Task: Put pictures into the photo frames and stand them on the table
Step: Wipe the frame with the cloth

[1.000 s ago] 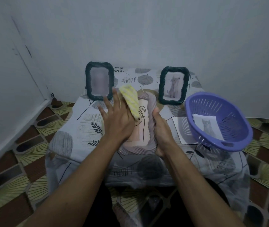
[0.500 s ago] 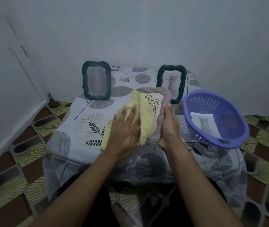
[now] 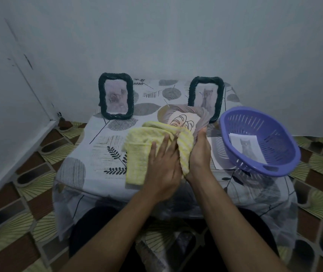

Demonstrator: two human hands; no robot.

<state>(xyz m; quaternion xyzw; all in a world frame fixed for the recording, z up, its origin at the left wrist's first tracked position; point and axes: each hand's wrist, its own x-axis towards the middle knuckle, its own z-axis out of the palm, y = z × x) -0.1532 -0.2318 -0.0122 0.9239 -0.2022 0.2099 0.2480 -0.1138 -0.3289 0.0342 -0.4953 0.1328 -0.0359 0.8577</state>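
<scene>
A grey-rimmed photo frame [image 3: 184,119] with a leaf drawing is tilted up at the table's middle. My right hand [image 3: 200,154] grips its right edge. My left hand [image 3: 164,163] presses a yellow cloth [image 3: 141,154] against the frame's front, fingers spread over the cloth. Two dark woven frames stand upright at the back: the left frame [image 3: 115,96] shows a blurry picture, the right frame [image 3: 205,97] shows a cat. A loose cat picture [image 3: 247,146] lies inside the purple basket [image 3: 274,160].
The table wears a leaf-patterned cloth [image 3: 90,158]. A white sheet [image 3: 215,154] lies under the basket's left side. Walls close in behind and to the left. Patterned floor tiles surround the table.
The grey-rimmed frame has been lifted from lying flat to tilted up. My left hand with the yellow cloth has slid down over its front.
</scene>
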